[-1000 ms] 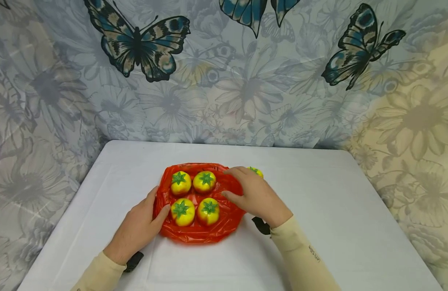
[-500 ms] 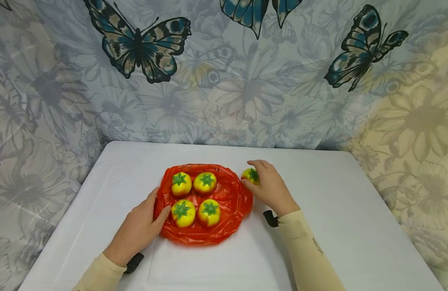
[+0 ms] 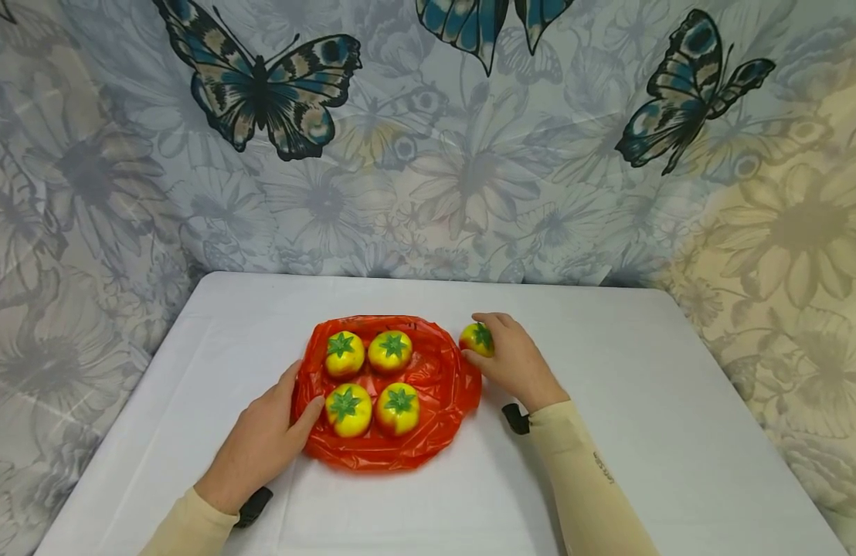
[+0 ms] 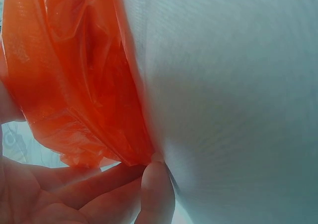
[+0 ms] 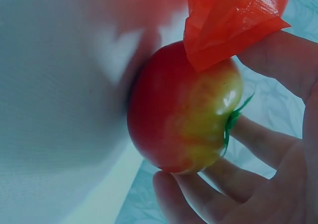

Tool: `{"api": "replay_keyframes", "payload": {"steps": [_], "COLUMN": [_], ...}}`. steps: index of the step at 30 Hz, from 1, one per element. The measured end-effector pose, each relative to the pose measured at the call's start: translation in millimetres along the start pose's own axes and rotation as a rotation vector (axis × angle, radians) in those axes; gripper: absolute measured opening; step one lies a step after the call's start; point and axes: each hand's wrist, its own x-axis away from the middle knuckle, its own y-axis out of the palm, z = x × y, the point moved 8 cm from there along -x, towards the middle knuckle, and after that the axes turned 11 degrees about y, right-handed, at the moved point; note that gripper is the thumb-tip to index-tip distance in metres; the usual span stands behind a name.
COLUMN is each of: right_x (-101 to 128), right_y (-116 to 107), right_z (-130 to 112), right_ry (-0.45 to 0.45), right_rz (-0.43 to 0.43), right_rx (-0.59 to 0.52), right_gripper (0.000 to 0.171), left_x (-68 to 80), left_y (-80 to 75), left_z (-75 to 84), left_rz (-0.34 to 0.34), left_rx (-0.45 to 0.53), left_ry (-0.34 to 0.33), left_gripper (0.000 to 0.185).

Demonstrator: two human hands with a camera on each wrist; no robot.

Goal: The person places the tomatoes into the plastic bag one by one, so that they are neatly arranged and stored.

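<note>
A red plastic bag (image 3: pixel 435 432) lies spread like a shallow dish in the head view, its rim crumpled. Several shiny yellow-red tomatoes (image 3: pixel 349 409) with green star-shaped tops sit in its left part. My left hand (image 3: pixel 264 436) holds the bag's left side, thumb over the rim; in the left wrist view its fingers (image 4: pixel 117 184) meet the bag's lower edge. Just outside the right rim, my right hand (image 3: pixel 514 355) grips another tomato (image 5: pixel 181 112) between thumb and fingers. A corner of red plastic (image 5: pixel 213 40) overlaps that tomato in the right wrist view, close by my thumb.
A white-covered table (image 3: pixel 650 432) lies beneath everything. Butterfly-and-flower patterned fabric (image 3: pixel 470 177) rises behind its back edge and along both sides. Black bands (image 3: pixel 254 506) show at both wrists.
My right hand has left the bag's right rim, moved right, and taken hold of the tomato beside it. The bag's right edge now bulges outward. My left hand has stayed in place.
</note>
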Motion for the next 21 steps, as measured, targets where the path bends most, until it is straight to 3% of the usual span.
{"api": "replay_keyframes", "payload": {"steps": [21], "right_x": [-1.1], "right_y": [2.3], "right_z": [4.0], "right_ry": [0.002], "right_rz": [-0.016], "right_rx": [0.018], "right_gripper": [0.066], "left_x": [-0.4], "left_y": [-0.1], "left_z": [0.8], "left_rz": [-0.01], "left_rx": [-0.008], "left_ry": [-0.006], "left_gripper": [0.083]}}
